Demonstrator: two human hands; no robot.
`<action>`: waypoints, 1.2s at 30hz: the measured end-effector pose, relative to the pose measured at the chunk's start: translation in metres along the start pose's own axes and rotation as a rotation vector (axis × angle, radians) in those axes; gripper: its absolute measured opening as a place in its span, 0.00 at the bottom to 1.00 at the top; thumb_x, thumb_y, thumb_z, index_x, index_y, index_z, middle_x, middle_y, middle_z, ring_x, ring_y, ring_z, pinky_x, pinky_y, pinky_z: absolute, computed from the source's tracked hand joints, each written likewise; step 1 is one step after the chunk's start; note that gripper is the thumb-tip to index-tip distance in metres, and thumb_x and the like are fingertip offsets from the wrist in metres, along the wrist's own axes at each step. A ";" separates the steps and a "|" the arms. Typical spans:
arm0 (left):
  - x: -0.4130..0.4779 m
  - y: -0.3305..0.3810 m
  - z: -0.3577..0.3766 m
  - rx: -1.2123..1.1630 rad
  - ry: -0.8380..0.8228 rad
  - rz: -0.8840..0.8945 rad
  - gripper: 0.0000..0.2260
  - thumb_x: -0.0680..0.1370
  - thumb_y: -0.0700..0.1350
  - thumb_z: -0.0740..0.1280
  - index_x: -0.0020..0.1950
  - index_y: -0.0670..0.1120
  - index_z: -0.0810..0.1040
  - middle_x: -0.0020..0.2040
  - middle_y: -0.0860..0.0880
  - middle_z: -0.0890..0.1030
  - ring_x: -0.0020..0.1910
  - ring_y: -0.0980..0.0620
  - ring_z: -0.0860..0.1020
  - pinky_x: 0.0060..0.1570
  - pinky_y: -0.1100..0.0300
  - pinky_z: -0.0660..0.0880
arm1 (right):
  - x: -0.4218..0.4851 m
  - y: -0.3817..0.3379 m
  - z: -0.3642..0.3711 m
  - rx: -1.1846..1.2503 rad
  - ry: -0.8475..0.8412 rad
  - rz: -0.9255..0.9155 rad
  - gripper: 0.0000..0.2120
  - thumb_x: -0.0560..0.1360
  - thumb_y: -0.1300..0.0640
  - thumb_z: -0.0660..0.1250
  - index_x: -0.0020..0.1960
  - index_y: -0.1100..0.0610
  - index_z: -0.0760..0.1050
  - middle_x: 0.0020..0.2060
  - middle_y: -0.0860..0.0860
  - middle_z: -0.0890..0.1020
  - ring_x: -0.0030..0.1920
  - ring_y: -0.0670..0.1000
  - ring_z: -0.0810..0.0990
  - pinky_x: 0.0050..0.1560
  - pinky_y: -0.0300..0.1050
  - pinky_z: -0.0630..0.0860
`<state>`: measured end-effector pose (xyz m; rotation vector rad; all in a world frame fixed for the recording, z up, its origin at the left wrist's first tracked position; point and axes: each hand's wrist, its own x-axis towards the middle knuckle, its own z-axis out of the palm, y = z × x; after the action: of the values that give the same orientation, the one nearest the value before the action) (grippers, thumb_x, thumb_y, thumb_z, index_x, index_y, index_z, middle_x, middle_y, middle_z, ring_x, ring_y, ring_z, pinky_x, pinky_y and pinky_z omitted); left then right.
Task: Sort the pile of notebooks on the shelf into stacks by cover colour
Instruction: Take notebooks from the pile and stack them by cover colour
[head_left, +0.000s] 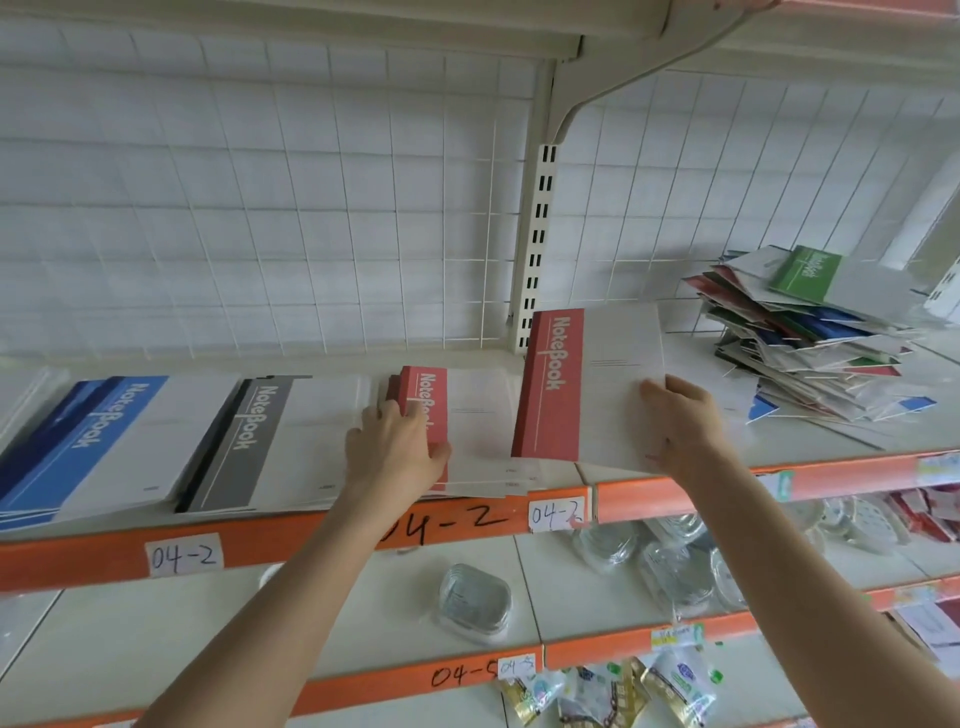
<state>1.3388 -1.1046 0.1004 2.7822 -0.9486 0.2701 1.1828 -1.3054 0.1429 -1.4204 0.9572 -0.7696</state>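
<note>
My right hand (685, 426) grips a red-and-white notebook (587, 384) by its right edge and holds it tilted above the shelf, just right of the red stack (467, 415). My left hand (397, 447) rests flat on the red stack's left side, thumb over the red spine band. Left of it lie a grey stack (280, 441) and a blue stack (104, 441). The mixed pile of notebooks (810, 332) sits at the right of the shelf, topped by a green one (805, 273).
The shelf has an orange front rail (291, 540) with "04-2" labels and a white wire grid back (260, 208). An upright post (537, 234) stands behind the held notebook. Lower shelves hold clear plastic packs (475, 600) and small packets (675, 680).
</note>
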 end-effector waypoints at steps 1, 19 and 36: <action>-0.003 -0.003 -0.001 -0.003 0.000 0.003 0.23 0.78 0.61 0.58 0.66 0.47 0.67 0.59 0.46 0.74 0.58 0.45 0.72 0.52 0.53 0.74 | -0.003 -0.001 0.006 0.016 -0.042 0.008 0.11 0.75 0.66 0.60 0.37 0.56 0.73 0.36 0.54 0.75 0.38 0.56 0.73 0.45 0.53 0.72; -0.026 -0.045 -0.006 -0.060 0.046 0.216 0.21 0.77 0.55 0.64 0.63 0.42 0.75 0.57 0.42 0.78 0.55 0.40 0.76 0.49 0.48 0.74 | -0.045 0.041 0.092 -1.130 -0.227 -0.340 0.21 0.78 0.56 0.55 0.70 0.57 0.63 0.64 0.57 0.71 0.63 0.58 0.67 0.59 0.50 0.68; 0.009 0.092 0.012 -0.145 0.007 0.541 0.19 0.76 0.53 0.65 0.59 0.41 0.76 0.57 0.40 0.77 0.58 0.39 0.74 0.51 0.46 0.71 | -0.026 0.044 -0.019 -1.307 -0.011 -0.446 0.21 0.79 0.47 0.57 0.68 0.56 0.68 0.64 0.56 0.71 0.65 0.59 0.68 0.61 0.52 0.66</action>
<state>1.2903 -1.1843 0.1021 2.3444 -1.6341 0.2699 1.1494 -1.2894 0.1027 -2.8294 1.2026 -0.3882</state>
